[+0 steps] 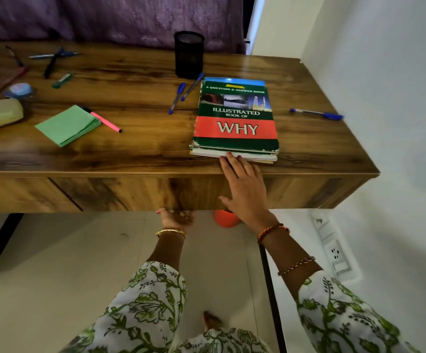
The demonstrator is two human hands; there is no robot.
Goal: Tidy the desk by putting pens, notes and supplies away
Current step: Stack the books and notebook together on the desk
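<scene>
Book stack [235,151], top cover lettered "ILLUSTRATED BOOK OF WHY", is touched at its near edge by straight-fingered right hand [245,192]; left hand [177,217] grip undeterminable beneath desk [130,159].

Glossy wood-grain desk [135,80], black mesh pen cup [189,54], glossy paper book cover [236,115]

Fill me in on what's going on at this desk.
A person stands at a wooden desk that is not yet tidied. The right hand touches the near edge of a book stack with straight fingers. The left hand reaches under the drawer front. Blue pens, a pink pen and green notes lie loose on the desk, and the black pen holder stands at the back.
</scene>
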